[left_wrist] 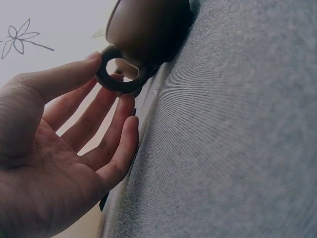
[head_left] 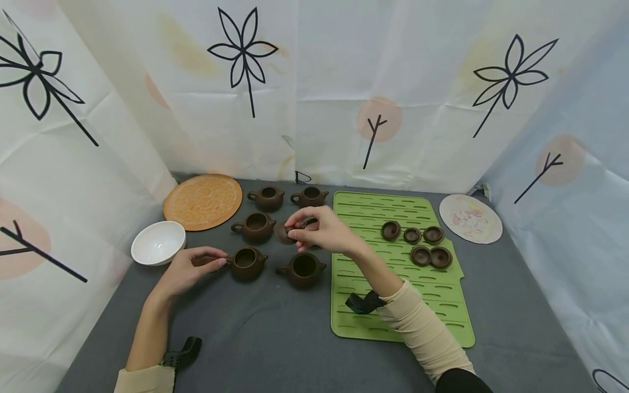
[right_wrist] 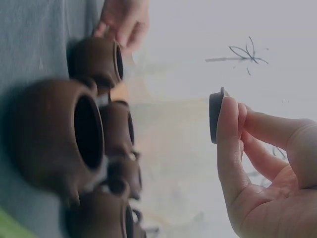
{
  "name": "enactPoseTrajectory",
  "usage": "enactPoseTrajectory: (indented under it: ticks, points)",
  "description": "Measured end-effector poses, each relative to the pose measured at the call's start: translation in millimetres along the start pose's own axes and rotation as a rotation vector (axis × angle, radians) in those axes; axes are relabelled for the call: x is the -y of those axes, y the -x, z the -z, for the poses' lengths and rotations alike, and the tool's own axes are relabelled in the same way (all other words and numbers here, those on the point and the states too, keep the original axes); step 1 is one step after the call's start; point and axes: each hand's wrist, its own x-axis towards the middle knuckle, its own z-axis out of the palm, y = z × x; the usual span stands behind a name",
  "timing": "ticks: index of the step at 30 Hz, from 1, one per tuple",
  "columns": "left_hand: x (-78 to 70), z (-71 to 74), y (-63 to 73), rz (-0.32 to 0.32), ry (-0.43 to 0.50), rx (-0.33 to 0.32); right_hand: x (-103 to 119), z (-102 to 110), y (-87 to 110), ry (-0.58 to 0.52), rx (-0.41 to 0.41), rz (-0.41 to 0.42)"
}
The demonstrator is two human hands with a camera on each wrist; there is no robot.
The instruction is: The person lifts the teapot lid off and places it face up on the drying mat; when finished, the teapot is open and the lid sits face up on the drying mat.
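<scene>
My left hand point(head_left: 188, 268) pinches the ring handle of a small brown teapot point(head_left: 248, 264) between thumb and fingertips; in the left wrist view the handle point(left_wrist: 121, 85) shows close up. This teapot stands upright and lidless, its dark mouth facing up. Held over the teapots by my right hand point(head_left: 321, 228) is a round brown teapot lid point(right_wrist: 214, 116), pinched by thumb and fingers. Close by stand more lidless brown teapots, one to the front right point(head_left: 303, 269) and one just behind point(head_left: 256, 226). Another is mostly hidden under my right hand.
Several brown lids point(head_left: 421, 256) lie on a green mat point(head_left: 363, 284) at the right. Two teapots point(head_left: 269, 198) stand at the back. A white bowl point(head_left: 158, 243) and a round orange board point(head_left: 202, 202) are at the left; a pale round plate point(head_left: 470, 218) lies far right.
</scene>
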Motion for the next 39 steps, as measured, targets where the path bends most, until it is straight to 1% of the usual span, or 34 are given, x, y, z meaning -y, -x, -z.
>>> enactPoseTrajectory:
  ticks: [4,11,17,21,26,30,35,39]
  points:
    - [-0.5,-0.2,0.8,0.0,-0.004,0.004,1.8,21.7,20.4,0.014,-0.067,-0.008]
    - [-1.8,0.4,1.1,0.008,-0.023,0.004,5.7,60.3,54.4,0.064,-0.182,-0.076]
    - [-3.1,0.6,1.1,0.018,-0.03,0.003,1.0,87.9,84.2,0.133,-0.214,-0.112]
    - [-2.9,0.6,1.3,0.014,-0.027,0.001,-7.2,103.2,103.0,0.141,-0.223,-0.127]
    - [-1.6,0.4,1.9,0.0,-0.008,0.007,-17.0,118.0,123.1,0.132,-0.214,-0.099]
    - [-0.9,0.1,2.1,0.001,-0.006,0.01,-27.0,124.4,136.7,0.122,-0.192,-0.086]
    - [-0.9,0.6,2.2,0.008,-0.017,0.009,-44.5,128.7,150.7,0.034,-0.2,-0.141]
    - [-0.8,0.7,1.8,0.006,-0.017,0.012,-56.7,129.4,157.3,0.009,-0.214,-0.195]
